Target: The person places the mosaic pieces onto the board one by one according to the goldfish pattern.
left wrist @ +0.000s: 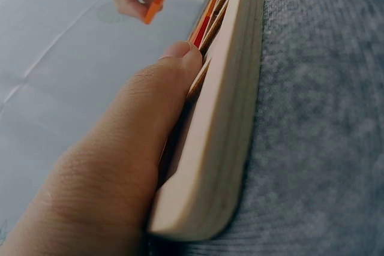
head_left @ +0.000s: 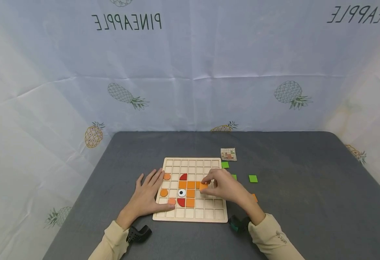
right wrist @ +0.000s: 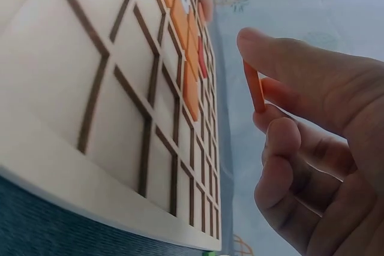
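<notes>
A wooden grid board (head_left: 210, 215) lies on the dark table. My left hand (head_left: 146, 196) rests along its left side with fingers extended, the thumb lying across the lower left squares. Between thumb and fingers, my right hand (head_left: 225, 185) pinches an orange square tile (right wrist: 254, 88). In the right wrist view this tile is held clear of the grid. Set in the board are several orange squares (head_left: 190, 203), two red quarter-round pieces (head_left: 181, 202) and a white eye piece (head_left: 181, 193). Orange round pieces (head_left: 164, 193) sit near my left hand.
A small pattern card (head_left: 228, 154) lies beyond the board's far right corner. Green square tiles (head_left: 253, 178) are scattered to the right of the board. Another orange piece (head_left: 255, 197) shows partly behind my right wrist. A pineapple-print cloth (head_left: 190, 104) hangs behind the table.
</notes>
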A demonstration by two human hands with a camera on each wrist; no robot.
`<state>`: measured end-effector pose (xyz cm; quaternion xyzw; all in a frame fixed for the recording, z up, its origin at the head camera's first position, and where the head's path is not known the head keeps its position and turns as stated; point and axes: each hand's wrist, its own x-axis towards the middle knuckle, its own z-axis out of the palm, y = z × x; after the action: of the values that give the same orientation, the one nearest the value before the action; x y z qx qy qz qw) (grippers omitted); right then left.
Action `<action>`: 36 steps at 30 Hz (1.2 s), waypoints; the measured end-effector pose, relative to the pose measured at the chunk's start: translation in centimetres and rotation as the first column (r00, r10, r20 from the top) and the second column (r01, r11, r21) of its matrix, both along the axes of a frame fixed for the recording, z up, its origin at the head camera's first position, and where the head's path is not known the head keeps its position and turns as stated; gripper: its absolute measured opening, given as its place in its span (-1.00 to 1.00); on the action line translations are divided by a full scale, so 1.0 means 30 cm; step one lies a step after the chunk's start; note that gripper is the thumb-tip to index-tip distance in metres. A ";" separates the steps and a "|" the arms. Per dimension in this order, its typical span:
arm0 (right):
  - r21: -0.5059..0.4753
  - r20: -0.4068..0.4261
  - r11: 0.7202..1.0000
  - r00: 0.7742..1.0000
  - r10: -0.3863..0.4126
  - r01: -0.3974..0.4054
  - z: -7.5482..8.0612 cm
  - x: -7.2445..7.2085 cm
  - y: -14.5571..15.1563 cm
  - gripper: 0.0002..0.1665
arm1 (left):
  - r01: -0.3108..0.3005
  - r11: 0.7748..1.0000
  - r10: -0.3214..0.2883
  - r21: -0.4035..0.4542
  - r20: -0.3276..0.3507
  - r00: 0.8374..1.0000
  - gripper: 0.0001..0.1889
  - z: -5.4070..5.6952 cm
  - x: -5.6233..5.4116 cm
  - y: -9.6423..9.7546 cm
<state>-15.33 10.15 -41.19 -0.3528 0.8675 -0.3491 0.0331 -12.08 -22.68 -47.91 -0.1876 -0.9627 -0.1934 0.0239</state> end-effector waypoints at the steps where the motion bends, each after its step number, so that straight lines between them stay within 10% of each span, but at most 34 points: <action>1: 0.001 0.010 1.000 1.000 -0.003 0.003 -0.004 0.000 -0.002 -0.74 | -0.001 1.000 0.001 0.001 0.000 1.000 0.44 -0.001 0.000 0.000; 36: 0.034 0.058 0.999 0.998 -0.007 0.005 -0.068 0.009 -0.044 -0.69 | -0.005 1.000 0.005 -0.009 0.007 1.000 0.42 0.001 0.000 0.001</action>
<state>-15.05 8.84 -43.24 -0.3396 0.8729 -0.3444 0.0631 -12.08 -22.66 -47.88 -0.1846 -0.9642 -0.1894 0.0203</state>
